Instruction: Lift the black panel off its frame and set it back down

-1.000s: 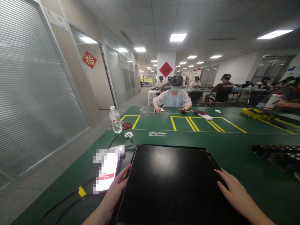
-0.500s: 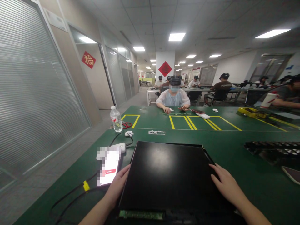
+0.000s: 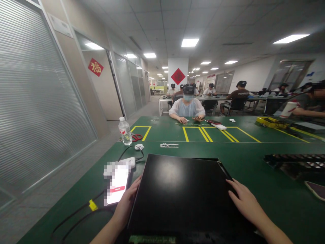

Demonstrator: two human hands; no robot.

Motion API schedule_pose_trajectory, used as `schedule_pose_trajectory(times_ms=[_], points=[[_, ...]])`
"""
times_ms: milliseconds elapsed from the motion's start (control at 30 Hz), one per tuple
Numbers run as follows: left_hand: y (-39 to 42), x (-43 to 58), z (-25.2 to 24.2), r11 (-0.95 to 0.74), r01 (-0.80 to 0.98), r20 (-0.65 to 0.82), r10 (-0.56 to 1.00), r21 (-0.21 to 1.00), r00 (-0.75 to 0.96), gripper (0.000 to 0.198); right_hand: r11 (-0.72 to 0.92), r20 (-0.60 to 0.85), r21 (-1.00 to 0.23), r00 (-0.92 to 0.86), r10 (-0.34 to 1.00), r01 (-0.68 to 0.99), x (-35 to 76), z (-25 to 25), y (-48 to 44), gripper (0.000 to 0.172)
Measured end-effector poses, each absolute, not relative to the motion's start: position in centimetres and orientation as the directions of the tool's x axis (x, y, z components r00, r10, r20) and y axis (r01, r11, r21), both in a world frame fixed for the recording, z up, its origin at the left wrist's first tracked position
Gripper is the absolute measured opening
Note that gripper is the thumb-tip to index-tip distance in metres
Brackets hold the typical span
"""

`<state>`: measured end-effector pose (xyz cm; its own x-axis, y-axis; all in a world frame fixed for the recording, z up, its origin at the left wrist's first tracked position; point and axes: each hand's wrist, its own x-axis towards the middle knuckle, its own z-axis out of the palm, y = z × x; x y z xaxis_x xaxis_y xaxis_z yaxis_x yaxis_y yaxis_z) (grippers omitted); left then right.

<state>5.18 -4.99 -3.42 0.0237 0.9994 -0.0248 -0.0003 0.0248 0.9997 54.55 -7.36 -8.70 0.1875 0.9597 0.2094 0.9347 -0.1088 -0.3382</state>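
A flat black display panel (image 3: pixel 188 193) lies before me on the green table, with a black frame edge showing at its far right corner. A green circuit board strip (image 3: pixel 152 239) runs along its near edge. My left hand (image 3: pixel 128 200) holds the panel's left side, its fingertips partly hidden beyond the edge. On the opposite side my right hand (image 3: pixel 245 200) grips the frame, thumb and fingers against the edge. Just left of my left hand lies a phone with a lit screen (image 3: pixel 118 184).
A water bottle (image 3: pixel 125 131) and red-handled scissors (image 3: pixel 137 137) stand at the far left. Black cables (image 3: pixel 76 211) run along the left edge. Thin pale strips (image 3: pixel 169 145) lie beyond the panel. A black slatted part (image 3: pixel 291 162) is at right. A person (image 3: pixel 187 106) sits opposite.
The view has tilted very slightly, so everything sits a little lower. Both hands stay on the panel's sides; the panel has barely moved.
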Motion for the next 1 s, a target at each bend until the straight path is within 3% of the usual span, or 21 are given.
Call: schedule_pose_trajectory(times_ms=[167,300,600,733,867,1000], points=[[-5.9,5.6,-2.9,0.033,-0.067,-0.035,0.999,0.997,-0.033,0.066,-0.115,0.183,-0.354,0.190,0.965,0.928,54.7,-8.7,-7.4,0.062],[-6.8,5.9,-2.0,0.128,-0.167,-0.125,0.992,0.978,0.029,0.067,-0.117,0.182,-0.402,0.204,0.962,0.908,54.9,-8.7,-7.3,0.060],[-7.3,6.4,-1.2,0.146,-0.300,-0.118,0.987,0.943,0.110,0.073,-0.117,0.181,-0.701,0.334,0.925,0.704,55.8,-8.4,-7.0,0.066],[-7.6,6.8,-1.0,0.118,-0.353,-0.085,0.991,0.928,0.108,0.069,-0.184,0.090,-0.818,0.438,0.895,0.545,56.0,-7.7,-6.7,0.068],[-7.5,6.9,-1.0,0.082,-0.381,-0.074,0.997,0.921,0.036,0.064,-0.138,0.037,-0.931,0.464,0.885,0.338,56.1,-5.6,-7.2,0.051],[-6.6,6.4,-1.4,0.054,-0.357,-0.074,0.996,0.933,-0.044,0.065,-0.058,-0.095,-0.994,0.439,0.893,-0.096,54.8,-3.7,-8.5,0.054]])
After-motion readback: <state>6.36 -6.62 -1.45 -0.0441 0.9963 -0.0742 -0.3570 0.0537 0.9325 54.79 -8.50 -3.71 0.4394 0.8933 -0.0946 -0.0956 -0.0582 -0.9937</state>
